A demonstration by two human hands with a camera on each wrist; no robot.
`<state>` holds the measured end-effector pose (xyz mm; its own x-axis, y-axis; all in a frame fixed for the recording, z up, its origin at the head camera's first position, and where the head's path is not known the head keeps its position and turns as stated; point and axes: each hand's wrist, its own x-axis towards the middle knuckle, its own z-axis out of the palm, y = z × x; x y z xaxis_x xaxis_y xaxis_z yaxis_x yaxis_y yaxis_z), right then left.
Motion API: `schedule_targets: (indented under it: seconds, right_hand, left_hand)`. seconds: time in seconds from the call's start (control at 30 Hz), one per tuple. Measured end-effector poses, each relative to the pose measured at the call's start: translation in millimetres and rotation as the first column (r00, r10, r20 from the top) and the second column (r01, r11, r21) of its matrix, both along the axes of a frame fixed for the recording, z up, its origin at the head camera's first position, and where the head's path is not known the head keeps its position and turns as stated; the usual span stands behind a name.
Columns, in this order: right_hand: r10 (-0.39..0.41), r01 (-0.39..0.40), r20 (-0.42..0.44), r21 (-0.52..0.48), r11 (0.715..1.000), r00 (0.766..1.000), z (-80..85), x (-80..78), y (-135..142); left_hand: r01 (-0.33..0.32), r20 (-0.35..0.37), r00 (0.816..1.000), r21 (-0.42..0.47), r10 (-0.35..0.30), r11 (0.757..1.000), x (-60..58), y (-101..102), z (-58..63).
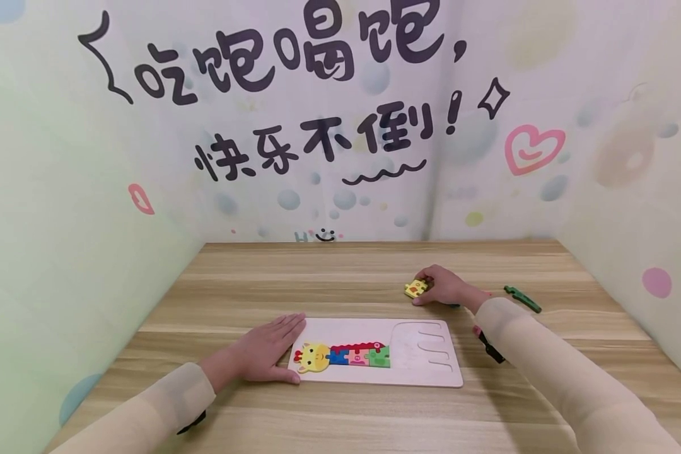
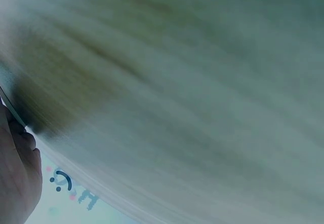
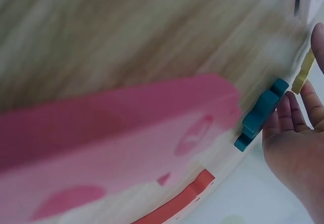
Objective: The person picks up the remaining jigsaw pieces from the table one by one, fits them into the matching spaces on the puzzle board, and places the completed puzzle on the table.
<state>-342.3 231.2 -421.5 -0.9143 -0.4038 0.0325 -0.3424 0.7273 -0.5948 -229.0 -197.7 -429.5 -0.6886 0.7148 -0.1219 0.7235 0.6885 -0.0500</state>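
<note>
A white puzzle board (image 1: 363,375) lies on the table with a giraffe partly filled in: a yellow head piece (image 1: 314,358), a red mane strip and blue, pink and green neck pieces. My left hand (image 1: 269,350) rests on the board's left end, fingers straight and thumb by the lower edge. Beyond the board's upper right, my right hand (image 1: 444,285) pinches a yellow puzzle piece (image 1: 415,289) between thumb and fingers. In the right wrist view this yellow piece (image 3: 302,73) shows edge-on, and a teal piece (image 3: 260,113) lies close to the other fingers.
A dark green piece (image 1: 523,299) lies right of my right forearm. Close to the right wrist camera are a large pink piece (image 3: 202,117) and a red strip (image 3: 177,201); my arm mostly hides them from above. Fabric walls (image 1: 318,214) border the wooden table (image 1: 295,271).
</note>
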Motion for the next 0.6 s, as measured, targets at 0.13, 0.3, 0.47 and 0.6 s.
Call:
schedule_targets:
  seconds: [0.13,0.3,0.47,0.6]
  right_hand:
    - [-0.014,0.015,0.029,-0.02,1.0,0.999,2.5,2.7,-2.1]
    - [-0.001,0.002,0.036,-0.037,0.999,0.999,6.9,6.9,-5.6]
    - [0.011,-0.011,0.018,-0.046,0.999,1.0,8.7,8.8,-8.6]
    - [0.02,-0.019,0.016,-0.055,0.998,1.0,7.5,8.9,-10.2]
  left_hand:
    - [-0.005,-0.003,1.0,0.001,0.005,1.0,0.3,-0.3,-0.8]
    - [-0.005,-0.003,1.0,0.006,0.005,1.0,0.5,-0.6,-0.4]
    - [0.001,-0.006,1.0,0.001,-0.001,1.0,0.2,-1.4,-0.8]
    - [0.001,-0.004,1.0,0.001,-0.001,1.0,0.1,-1.7,-0.5]
